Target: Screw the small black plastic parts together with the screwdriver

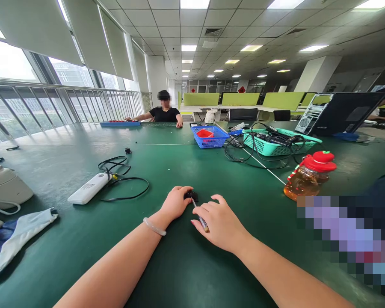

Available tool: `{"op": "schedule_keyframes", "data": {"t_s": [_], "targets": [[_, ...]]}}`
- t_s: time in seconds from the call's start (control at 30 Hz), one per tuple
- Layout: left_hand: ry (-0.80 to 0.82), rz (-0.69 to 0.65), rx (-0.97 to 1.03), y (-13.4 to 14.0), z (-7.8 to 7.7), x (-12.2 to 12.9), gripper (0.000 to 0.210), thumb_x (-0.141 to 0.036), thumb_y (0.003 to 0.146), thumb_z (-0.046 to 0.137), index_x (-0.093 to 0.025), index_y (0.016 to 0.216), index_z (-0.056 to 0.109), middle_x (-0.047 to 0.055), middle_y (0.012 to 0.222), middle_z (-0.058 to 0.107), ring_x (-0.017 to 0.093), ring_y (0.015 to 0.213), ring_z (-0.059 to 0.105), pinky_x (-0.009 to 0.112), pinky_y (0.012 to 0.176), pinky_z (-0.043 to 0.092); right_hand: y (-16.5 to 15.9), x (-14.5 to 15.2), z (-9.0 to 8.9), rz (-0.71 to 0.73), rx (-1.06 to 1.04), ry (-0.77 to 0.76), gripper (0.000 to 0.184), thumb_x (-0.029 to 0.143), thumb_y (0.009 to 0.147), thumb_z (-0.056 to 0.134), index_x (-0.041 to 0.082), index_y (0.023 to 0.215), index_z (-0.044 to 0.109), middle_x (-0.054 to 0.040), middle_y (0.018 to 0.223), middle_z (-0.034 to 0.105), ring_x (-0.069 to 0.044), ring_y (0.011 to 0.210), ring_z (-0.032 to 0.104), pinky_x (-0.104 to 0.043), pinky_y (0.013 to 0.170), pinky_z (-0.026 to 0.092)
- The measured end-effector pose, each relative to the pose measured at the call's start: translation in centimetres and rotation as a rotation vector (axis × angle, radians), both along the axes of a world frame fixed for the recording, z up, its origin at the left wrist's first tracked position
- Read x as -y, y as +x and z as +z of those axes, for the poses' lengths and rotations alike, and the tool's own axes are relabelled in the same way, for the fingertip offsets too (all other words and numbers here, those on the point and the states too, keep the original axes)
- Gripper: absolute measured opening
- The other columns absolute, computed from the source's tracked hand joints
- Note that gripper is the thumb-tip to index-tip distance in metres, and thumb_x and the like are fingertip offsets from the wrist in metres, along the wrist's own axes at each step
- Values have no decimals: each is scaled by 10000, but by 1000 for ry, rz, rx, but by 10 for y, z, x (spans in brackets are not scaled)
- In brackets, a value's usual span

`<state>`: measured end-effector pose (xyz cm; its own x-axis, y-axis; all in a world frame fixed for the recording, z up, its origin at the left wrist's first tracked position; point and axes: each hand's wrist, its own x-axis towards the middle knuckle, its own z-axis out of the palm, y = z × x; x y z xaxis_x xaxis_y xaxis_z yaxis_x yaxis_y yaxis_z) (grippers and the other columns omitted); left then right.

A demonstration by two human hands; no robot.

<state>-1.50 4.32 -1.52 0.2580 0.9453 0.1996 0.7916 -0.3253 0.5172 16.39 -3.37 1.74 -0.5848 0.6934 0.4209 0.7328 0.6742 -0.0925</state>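
- Left hand and right hand meet at one small black part, a screwdriver aimed straight at it: work looks under way, I'd judge, though how much is done or left doesn't show.
- Pinching now: the left's thumb and fingers close on the part, low at the green table, nearer its near edge than its far one.
- And the right curls loosely around the screwdriver's handle, outer fingers spread; whether the tip touches is too small to tell.
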Motion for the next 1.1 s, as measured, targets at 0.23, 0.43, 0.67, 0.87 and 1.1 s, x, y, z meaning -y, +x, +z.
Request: {"op": "schedule_keyframes", "data": {"t_s": [0.23, 0.43, 0.67, 0.87, 1.1], "targets": [[8, 7, 0, 1, 0, 2, 405, -198, 830, 582, -220, 1233, 618, 98, 1198, 654, 247, 1190, 551, 386, 1063, 431, -2, 1, -3, 8, 19, 58, 192, 255, 926, 503, 206, 805, 644, 5, 679, 618, -145, 659, 552, -417, 984, 301], [6, 10, -9, 1, 1, 2, 385, -204, 830, 588, -221, 1213, 628, 95, 1183, 659, 246, 1186, 552, 387, 1060, 429, -2, 1, -2, 5, 20, 46, 193, 232, 917, 494, 202, 796, 641, 7, 677, 605, -139, 656, 535, -427, 998, 291], [0, 17, -43, 2, 6, 3, 380, -204, 836, 583, -219, 1213, 628, 101, 1204, 652, 252, 1202, 542, 401, 1069, 416, -6, 3, -6, 42, 159, -40, 128, 182, 845, 547, 216, 808, 665, -21, 829, 626, -160, 748, 554, -491, 1043, 266], [4, 19, -105, 3, 11, 7, 384, -199, 848, 553, -225, 1225, 620, 99, 1203, 654, 249, 1203, 539, 402, 1072, 402, -10, 5, -5, 49, 233, -61, 109, 192, 830, 571, 219, 830, 676, -50, 897, 621, -190, 810, 555, -520, 1050, 268], [0, 11, -105, 3, 9, 6, 379, -223, 845, 572, -231, 1221, 617, 99, 1162, 662, 250, 1174, 553, 401, 1052, 419, -5, 1, -2, -6, 185, -47, 153, 126, 827, 539, 219, 794, 656, -28, 824, 608, -176, 797, 539, -485, 1039, 280]]}}
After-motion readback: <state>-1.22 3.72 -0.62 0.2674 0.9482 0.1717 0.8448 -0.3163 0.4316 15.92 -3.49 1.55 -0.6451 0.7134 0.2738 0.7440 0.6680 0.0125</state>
